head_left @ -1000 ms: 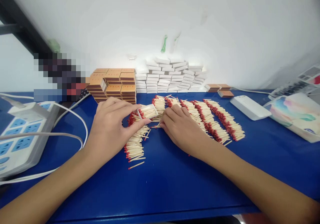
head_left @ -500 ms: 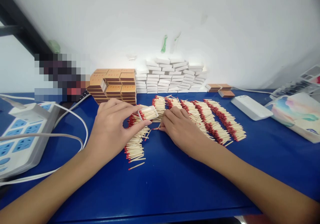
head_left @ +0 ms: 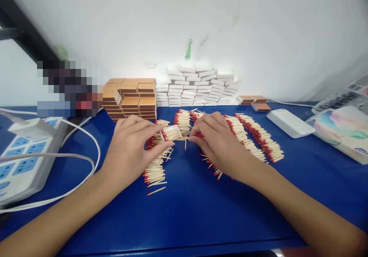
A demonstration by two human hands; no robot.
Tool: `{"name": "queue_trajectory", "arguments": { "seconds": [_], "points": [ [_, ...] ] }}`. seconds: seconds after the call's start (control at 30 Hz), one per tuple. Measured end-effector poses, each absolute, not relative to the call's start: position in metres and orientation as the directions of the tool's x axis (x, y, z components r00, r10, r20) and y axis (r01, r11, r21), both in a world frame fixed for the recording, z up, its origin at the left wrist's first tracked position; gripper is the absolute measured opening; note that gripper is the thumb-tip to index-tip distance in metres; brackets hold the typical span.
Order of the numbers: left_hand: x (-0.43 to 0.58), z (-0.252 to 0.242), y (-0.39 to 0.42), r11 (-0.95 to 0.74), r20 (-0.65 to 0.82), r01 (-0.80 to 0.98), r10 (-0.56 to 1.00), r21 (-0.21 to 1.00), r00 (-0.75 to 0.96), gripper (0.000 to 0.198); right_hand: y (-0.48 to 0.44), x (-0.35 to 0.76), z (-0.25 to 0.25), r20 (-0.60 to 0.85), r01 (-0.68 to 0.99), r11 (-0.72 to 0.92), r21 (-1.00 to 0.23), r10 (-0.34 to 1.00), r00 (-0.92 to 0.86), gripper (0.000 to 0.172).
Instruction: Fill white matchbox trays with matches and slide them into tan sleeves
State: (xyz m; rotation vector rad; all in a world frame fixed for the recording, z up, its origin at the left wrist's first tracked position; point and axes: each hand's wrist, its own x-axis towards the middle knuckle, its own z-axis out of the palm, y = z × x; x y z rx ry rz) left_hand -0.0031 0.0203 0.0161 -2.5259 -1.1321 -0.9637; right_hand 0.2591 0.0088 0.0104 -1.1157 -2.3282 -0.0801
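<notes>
My left hand grips a small white matchbox tray between thumb and fingers. Red-headed matches lie inside the tray, which tilts slightly. Just right of it, my right hand is closed in a pinch on a match that points toward the tray. Another single match shows below the pinched one, its red head downward. A pile of loose matches lies under and below my left hand; rows of more matches spread beneath and right of my right hand, partly hidden by it.
White tray stacks stand against the wall, beside stacked brown matchboxes on the left. Several brown boxes, a white block-shaped object and a colourful packet sit right. A power strip with cables occupies the left.
My right hand has risen slightly from the table and shifted right, its pinch now level with the tray. Matches below that hand have come into view. My left hand stays nearly still with the tray.
</notes>
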Motion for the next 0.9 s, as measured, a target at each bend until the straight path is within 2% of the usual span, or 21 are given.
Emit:
{"name": "queue_trajectory", "arguments": {
  "seconds": [0.1,0.33,0.43,0.67,0.9],
  "points": [
    [0.001,0.013,0.017,-0.714,0.628,0.695,0.579,0.083,0.52,0.037,0.007,0.255,0.011,0.575,0.738,0.663,-0.122,0.653,-0.492,0.016],
    [0.01,0.012,0.009,-0.765,0.635,0.633,0.55,0.123,0.542,0.036,0.002,0.245,0.006,0.614,0.744,0.655,0.134,0.535,-0.581,0.013],
    [0.01,0.012,0.008,-0.784,0.643,0.605,0.535,0.137,0.548,0.036,0.001,0.243,0.006,0.631,0.746,0.642,0.174,0.509,-0.585,0.015],
    [0.011,0.011,0.007,-0.78,0.631,0.603,0.554,0.166,0.543,0.036,0.002,0.248,0.006,0.558,0.729,0.676,0.103,0.568,-0.605,0.016],
    [0.011,0.013,0.007,-0.784,0.593,0.596,0.566,0.173,0.572,0.03,-0.004,0.244,0.014,0.551,0.63,0.773,-0.075,0.558,-0.62,0.016]
  ]
}}
